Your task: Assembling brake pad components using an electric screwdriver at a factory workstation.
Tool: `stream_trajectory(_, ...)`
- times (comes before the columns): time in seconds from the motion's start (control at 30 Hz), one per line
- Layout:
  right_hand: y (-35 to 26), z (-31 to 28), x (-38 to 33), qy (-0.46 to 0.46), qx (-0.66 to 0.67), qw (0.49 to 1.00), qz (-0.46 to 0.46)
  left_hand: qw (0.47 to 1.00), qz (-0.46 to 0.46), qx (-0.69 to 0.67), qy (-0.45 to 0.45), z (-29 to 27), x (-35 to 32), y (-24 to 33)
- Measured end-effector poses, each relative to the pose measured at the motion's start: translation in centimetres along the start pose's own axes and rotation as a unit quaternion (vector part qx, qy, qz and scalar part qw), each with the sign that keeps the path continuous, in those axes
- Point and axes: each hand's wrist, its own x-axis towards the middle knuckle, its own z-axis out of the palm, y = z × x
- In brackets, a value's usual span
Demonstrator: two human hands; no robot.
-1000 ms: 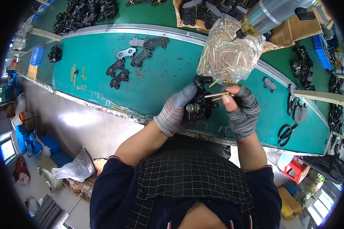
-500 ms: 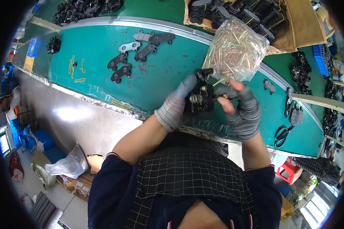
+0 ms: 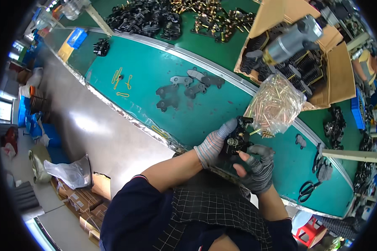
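On the green counter (image 3: 188, 122) we see, at the far left, a blue bin (image 3: 76, 38) and a black clump (image 3: 100, 47); right of them lie thin yellow bands (image 3: 122, 94), then a loose group of dark and grey plates (image 3: 167, 91). Next comes our left grip (image 3: 214, 144), in a striped glove, closed around the black caliper (image 3: 238, 138), which we hold over the counter's near side. Right of it, our right grip (image 3: 259, 170), in a grey glove with bare thumb and fingertip, is partly spread, thumb and forefinger apart; the forefinger's tip is at the caliper, though we cannot tell whether it touches. Farther off sits a clear bag (image 3: 278, 104) of pins, then a driver (image 3: 290, 43) hanging in front of an open box (image 3: 342, 69) of dark plates. At the right we have a single plate (image 3: 300, 142) and, nearer, black scissors (image 3: 307, 192).
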Motion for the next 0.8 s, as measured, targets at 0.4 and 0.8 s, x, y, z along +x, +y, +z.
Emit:
stream_trajectory(0.4, 14.4, -3.0, 15.4, 0.0, 0.517, 0.854, 0.056, 0.998, -0.035, -0.06, -0.004, -3.4, 1.6, 1.8)
stream_trajectory(0.8, 3.6, 4.4, 12.4, 0.148, 0.688, 0.68, 0.205, 0.991, -0.066, -0.071, 0.087, -1.9, 1.9, 2.2)
